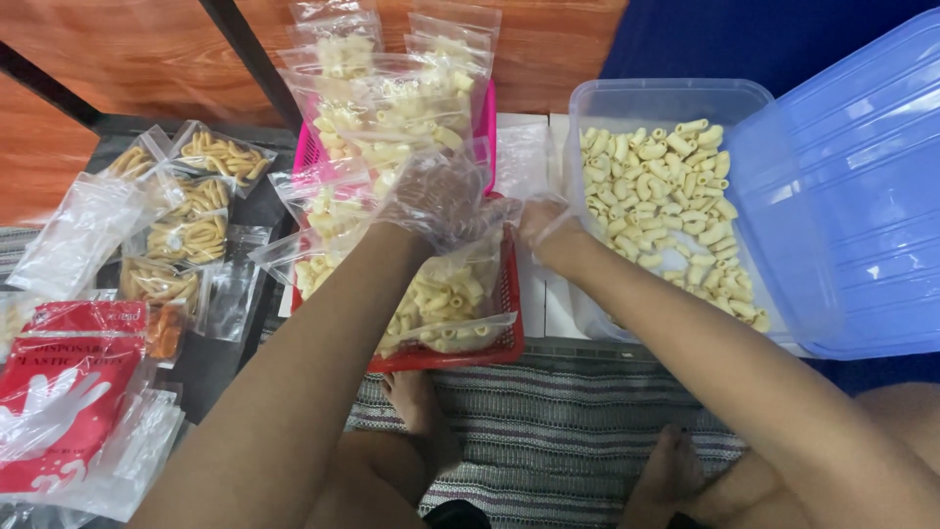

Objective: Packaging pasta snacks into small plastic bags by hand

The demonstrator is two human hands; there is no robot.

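A view looking down at a person seated on a grey striped mat [548, 441], both arms reaching forward. The left hand [436, 201], in a loose clear plastic glove, and the right hand [543, 225], gloved the same way, meet over a small clear plastic bag of pale short pasta tubes [446, 294]. The fingers of both hands appear closed on the bag's upper edge, though the crinkled gloves hide the exact grip. The bag lies just below the fingers, toward the person, resting in a red plastic mesh basket [504, 338]. Its long axis runs away from the person. Both hands are about equally close to it.

Just right of the right hand stands an open clear plastic tub of loose pasta tubes [666, 196], its blue lid [852, 196] leaning at the far right. Beyond the hands lie more filled bags on a pink basket [311, 152]. Far left are bags of darker yellow pasta [191, 235] and a red packet of gloves [59, 392].
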